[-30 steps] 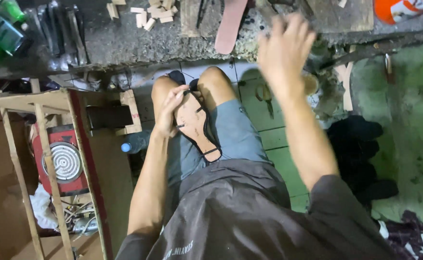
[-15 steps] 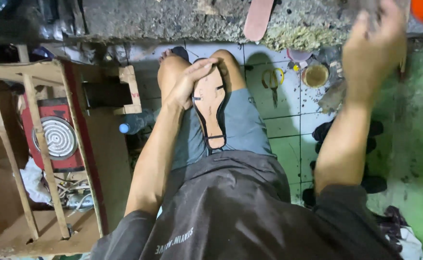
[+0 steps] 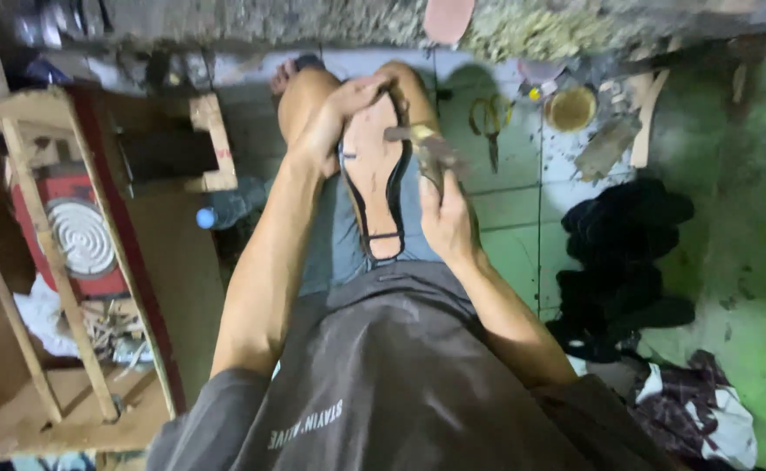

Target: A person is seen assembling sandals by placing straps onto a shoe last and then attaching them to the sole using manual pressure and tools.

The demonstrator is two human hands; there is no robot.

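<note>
A tan shoe sole [image 3: 372,166] with a black edge lies lengthwise on my lap, toe end pointing away. My left hand [image 3: 335,118] grips its far end, fingers curled over the tip. My right hand [image 3: 447,214] is at the sole's right side, shut on a small hammer-like tool [image 3: 420,144] with a brassy head; its head touches the sole's right edge. The tool is blurred.
A red stove with a white coil [image 3: 78,235] stands under a wooden frame [image 3: 43,262] at left, with a plastic bottle [image 3: 226,209] beside it. On the tiled floor lie scissors [image 3: 489,122], a round tin [image 3: 571,108] and a pile of black soles [image 3: 627,253].
My right hand has come down from the workbench at the top with a tool and now sits against the sole. The left hand keeps its hold on the sole.
</note>
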